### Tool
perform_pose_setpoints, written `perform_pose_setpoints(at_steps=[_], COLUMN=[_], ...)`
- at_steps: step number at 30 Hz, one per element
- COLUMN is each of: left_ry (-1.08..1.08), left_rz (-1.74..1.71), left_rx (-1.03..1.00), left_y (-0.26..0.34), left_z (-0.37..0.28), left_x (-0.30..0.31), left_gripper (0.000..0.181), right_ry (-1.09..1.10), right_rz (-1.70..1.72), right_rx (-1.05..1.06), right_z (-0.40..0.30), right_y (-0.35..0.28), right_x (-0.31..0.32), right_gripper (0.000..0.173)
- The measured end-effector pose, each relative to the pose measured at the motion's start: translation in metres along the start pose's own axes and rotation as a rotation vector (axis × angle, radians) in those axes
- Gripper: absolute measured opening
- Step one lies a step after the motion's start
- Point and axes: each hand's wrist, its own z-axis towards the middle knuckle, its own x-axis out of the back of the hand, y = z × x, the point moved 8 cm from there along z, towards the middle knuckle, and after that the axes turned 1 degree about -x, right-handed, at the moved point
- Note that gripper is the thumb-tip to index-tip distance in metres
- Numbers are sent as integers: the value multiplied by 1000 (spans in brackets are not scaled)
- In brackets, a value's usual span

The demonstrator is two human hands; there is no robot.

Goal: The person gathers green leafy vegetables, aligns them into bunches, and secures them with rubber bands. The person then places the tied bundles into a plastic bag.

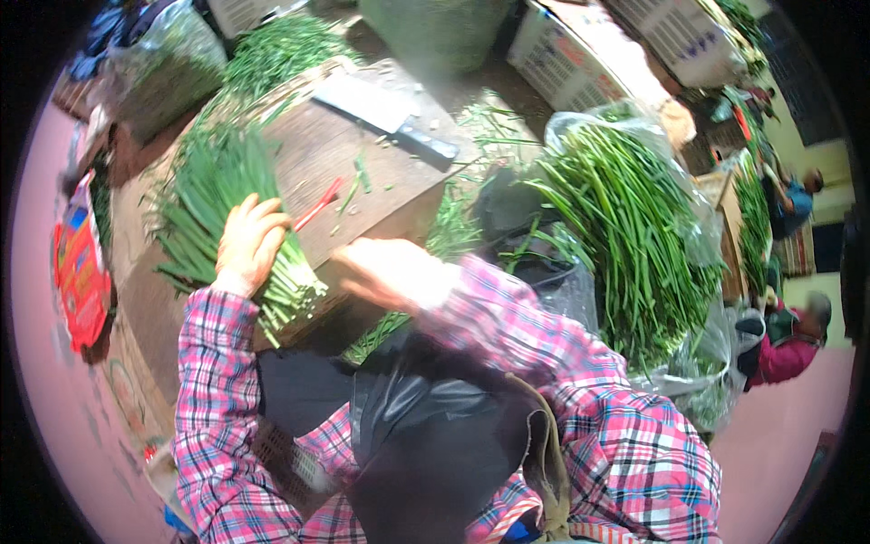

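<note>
My left hand (250, 246) lies around the top of a bunch of garlic chives or similar green stalks (221, 170), holding it near its pale ends. Those ends face me, at the near edge of a wooden board (299, 153). My right hand (394, 273) is blurred by motion, just right of the bunch and apart from it; whether its fingers hold anything cannot be told. Between bunch and cleaver lies a thin red strip (321, 202), partly beside my left fingers. A cleaver (380, 112) rests flat at the board's far side, its dark handle pointing right.
A large heap of long green stalks (625, 231) fills a clear plastic bag on my right. More greens (289, 54) lie beyond the board. White crates (571, 58) stand at the back right. A red printed bag (83, 265) is at left. Two people (792, 197) sit far right.
</note>
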Motion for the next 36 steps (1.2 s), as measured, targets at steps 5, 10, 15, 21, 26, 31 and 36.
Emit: perform_pose_setpoints(at_steps=[5,10,15,21,26,31,36], left_ry=[-159,147,97,-315,-93,-89,-55], left_rz=[26,199,-632,-1532,-1706,-2020,-2455], left_rx=[74,-78,-108,449,499,600,156], left_y=[7,79,206,300,304,315,338], left_z=[11,24,56,137,169,171,134], left_x=[11,46,-11,-184,-215,-202,-145], left_gripper=[27,34,35,50,67,54,57], right_ry=[444,622,543,308,361,285,459], right_rz=[-328,-784,-584,-342,-878,-356,-439], right_rx=[-164,-481,-738,-686,-386,-763,-506], right_z=[-138,-236,-232,-206,-191,-186,-208], right_y=[36,101,187,202,160,162,100], right_x=[133,234,282,250,244,241,187], right_gripper=[49,94,107,77,65,57,61])
